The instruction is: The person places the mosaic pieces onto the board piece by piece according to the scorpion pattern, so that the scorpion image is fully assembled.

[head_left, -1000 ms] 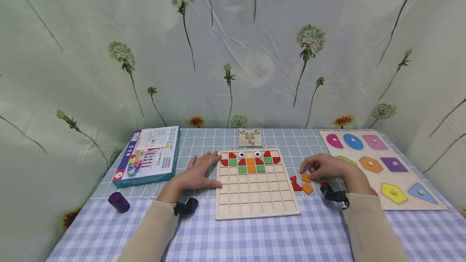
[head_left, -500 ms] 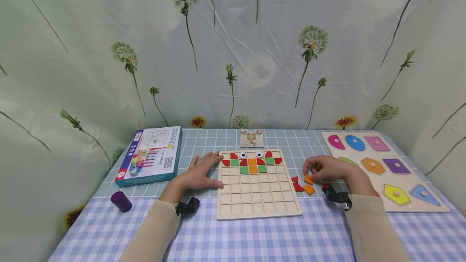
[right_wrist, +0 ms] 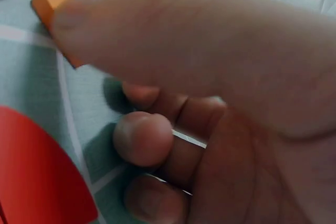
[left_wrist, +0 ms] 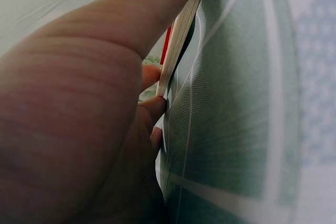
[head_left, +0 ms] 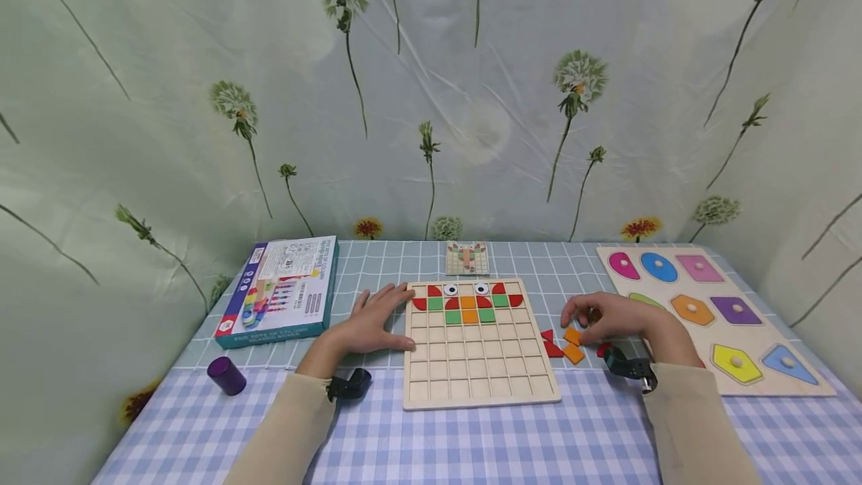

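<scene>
My left hand (head_left: pixel 372 326) has its fingers spread, with thumb and fingertips at the left edge of a wooden grid board (head_left: pixel 471 365). In the left wrist view, the thumb (left_wrist: pixel 121 19) lies along the board's side (left_wrist: pixel 181 35). Red, green and orange tiles and two eye tiles fill part of the board's top rows. To the right of the board, my right hand (head_left: pixel 616 316) pinches an orange square tile (head_left: pixel 572 335) at the table. Its thumb (right_wrist: pixel 131 35) presses on the tile's edge in the right wrist view; the index fingertip is mostly hidden there.
Another orange square tile (head_left: pixel 574 353) and red pieces (head_left: pixel 553 349) lie beside the board. A pattern card (head_left: pixel 468 259) lies behind it. At right is a knobbed shape puzzle (head_left: pixel 663 283); at left are a flat box (head_left: pixel 283 290) and a purple cylinder (head_left: pixel 227 376).
My right hand has shifted slightly, and more of the orange square tile and a red piece near the wrist now shows. The left hand stays on the board. The head view has moved slightly.
</scene>
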`<action>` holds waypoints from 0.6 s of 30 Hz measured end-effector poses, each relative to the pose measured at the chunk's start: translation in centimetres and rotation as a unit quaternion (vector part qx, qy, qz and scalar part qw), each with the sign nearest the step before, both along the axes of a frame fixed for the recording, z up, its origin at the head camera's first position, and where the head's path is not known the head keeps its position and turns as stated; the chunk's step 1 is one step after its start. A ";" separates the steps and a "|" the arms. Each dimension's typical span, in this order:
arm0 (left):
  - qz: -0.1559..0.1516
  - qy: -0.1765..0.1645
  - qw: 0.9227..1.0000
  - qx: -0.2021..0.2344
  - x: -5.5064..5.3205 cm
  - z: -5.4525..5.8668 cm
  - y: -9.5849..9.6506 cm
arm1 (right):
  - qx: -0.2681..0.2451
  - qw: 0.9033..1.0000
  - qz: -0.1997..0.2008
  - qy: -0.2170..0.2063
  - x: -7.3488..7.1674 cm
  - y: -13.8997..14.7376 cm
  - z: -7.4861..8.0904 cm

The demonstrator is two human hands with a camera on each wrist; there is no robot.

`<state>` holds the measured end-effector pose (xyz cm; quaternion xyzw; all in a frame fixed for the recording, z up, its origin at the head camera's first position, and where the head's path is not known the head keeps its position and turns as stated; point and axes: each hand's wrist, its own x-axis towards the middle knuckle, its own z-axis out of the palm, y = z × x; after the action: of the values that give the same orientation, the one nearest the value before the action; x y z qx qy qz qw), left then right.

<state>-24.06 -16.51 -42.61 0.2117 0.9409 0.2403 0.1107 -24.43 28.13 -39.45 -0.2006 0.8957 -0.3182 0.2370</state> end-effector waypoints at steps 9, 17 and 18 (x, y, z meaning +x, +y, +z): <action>0.001 0.000 1.000 0.005 0.2 -0.5 -0.1 | 0.017 1.000 -0.014 0.002 0.2 -0.5 -0.2; -0.002 0.004 1.000 0.007 0.1 -0.4 -0.1 | 0.027 0.999 -0.036 0.011 0.1 -0.8 -0.2; -0.003 0.005 1.000 0.008 0.1 -0.4 -0.1 | 0.028 0.999 -0.035 0.015 0.1 -0.7 -0.2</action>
<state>-23.98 -16.66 -43.01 0.2162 0.9389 0.2464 0.1047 -24.32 27.40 -39.66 -0.1675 0.9140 -0.2982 0.2183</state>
